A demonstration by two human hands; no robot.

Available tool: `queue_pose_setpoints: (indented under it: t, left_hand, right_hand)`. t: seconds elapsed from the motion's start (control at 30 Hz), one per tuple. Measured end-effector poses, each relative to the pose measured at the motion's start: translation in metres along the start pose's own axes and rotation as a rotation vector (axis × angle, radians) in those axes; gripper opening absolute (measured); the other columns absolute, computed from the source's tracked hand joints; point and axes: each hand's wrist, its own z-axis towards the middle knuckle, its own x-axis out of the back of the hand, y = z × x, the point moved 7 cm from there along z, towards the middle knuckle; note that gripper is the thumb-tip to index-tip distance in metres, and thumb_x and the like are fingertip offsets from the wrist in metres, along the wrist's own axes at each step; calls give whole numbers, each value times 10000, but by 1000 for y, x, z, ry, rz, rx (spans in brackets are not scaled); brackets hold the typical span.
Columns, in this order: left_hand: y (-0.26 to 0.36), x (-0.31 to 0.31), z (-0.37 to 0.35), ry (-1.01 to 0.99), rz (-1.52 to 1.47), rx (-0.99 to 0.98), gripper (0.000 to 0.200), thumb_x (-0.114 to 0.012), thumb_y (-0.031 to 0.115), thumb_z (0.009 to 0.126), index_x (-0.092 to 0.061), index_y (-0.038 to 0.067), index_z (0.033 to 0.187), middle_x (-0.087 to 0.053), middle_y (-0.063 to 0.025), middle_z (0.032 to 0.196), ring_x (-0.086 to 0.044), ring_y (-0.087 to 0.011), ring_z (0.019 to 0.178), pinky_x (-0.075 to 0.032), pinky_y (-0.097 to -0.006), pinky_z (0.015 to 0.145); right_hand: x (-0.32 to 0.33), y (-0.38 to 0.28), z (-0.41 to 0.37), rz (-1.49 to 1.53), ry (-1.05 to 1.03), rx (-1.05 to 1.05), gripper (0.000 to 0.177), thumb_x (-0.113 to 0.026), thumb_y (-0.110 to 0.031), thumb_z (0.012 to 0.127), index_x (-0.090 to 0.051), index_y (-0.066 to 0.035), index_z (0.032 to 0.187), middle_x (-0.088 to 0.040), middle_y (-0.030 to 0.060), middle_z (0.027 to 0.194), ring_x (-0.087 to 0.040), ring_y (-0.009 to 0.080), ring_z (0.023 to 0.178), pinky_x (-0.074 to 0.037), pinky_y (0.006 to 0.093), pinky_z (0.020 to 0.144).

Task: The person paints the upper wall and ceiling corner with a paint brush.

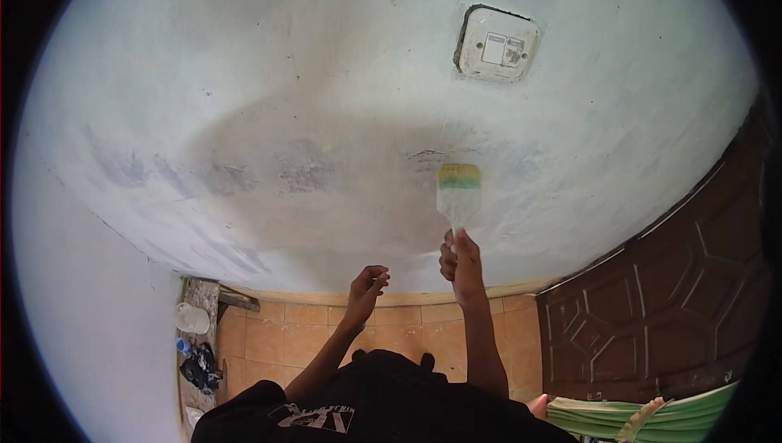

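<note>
My right hand (463,265) is wrapped round the narrow handle of a paintbrush (459,198). The brush points up, its broad head pale and paint-smeared, with green and yellow bands toward the tip. It overlaps the wall (358,133) just below a cracked, scuffed patch (444,152). Lower and to the left, my left hand (368,286) is raised in front of the wall's base. Its fingers are loosely bent, with a gap between thumb and fingertips and nothing visible in them.
A switch plate (498,44) sits on the wall at upper right. At lower left a wooden bench (202,292) bears a white tub (192,318) and a black plastic bag (200,368). A dark carved door (635,304) and green curtain (652,412) stand right; orange tiles (305,335) cover the floor.
</note>
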Motion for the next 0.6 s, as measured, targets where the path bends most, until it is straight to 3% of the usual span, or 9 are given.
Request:
queue_pose_setpoints:
  t: [0.1,0.33,0.47,0.6]
  left_hand:
    - [0,7,3,-23,4,7,219,-581,273,940,-579,105,1081,-608,-9,986,-568,-121,926,-438,-278,791]
    - [5,34,7,1,2,10,217,-584,277,938,-582,112,1078,-603,-8,989,-561,-114,928,-434,-279,791]
    - [4,46,9,15,5,27,231,-593,289,931,-583,112,1078,-601,-9,990,-558,-116,921,-434,-281,790]
    - [-9,46,6,-4,17,48,233,-591,278,937,-585,106,1093,-610,-10,1000,-570,-119,918,-446,-280,783]
  right_hand:
    - [23,66,17,-15,76,-31,372,-409,-477,994,-432,-148,821,-269,-78,573,-226,29,433,-180,208,388]
    - [100,245,-40,-115,312,-459,403,-418,-515,977,-477,-123,907,-324,-72,593,-274,36,434,-212,204,388]
    - [105,229,-31,7,357,-462,425,-414,-532,971,-480,-113,950,-326,-72,602,-271,30,438,-208,199,386]
    - [70,139,-24,53,248,-358,430,-413,-541,968,-479,-117,939,-317,-78,605,-246,19,440,-190,193,385]
